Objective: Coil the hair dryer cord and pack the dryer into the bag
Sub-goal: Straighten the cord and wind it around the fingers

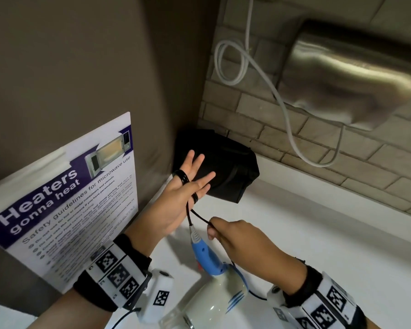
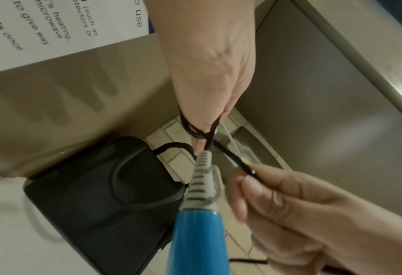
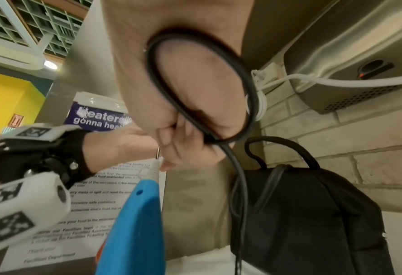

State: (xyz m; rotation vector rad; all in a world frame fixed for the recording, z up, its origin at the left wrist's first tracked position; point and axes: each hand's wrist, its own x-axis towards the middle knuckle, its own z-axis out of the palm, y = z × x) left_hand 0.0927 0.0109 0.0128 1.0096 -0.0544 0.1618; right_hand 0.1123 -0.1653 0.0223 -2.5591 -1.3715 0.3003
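Observation:
The hair dryer [image 1: 211,290], a white body with a blue handle [image 2: 195,241], lies on the white counter [image 1: 318,233] near me. Its black cord [image 1: 189,217] runs up from the grey strain relief [image 2: 201,178] and is wound in loops around the spread, straight fingers of my left hand [image 1: 195,172]. My right hand [image 1: 211,230] pinches the cord just right of the handle's end, and a loop of cord [image 3: 218,93] lies across it in the right wrist view. The black bag [image 1: 230,172] stands in the corner behind my left hand; I cannot tell whether it is unzipped.
A microwave safety poster [image 1: 64,193] leans on the brown wall to the left. A steel hand dryer [image 1: 349,74] with a white cable [image 1: 237,62] hangs on the brick wall above the counter. Counter surface stretches to the right of the bag.

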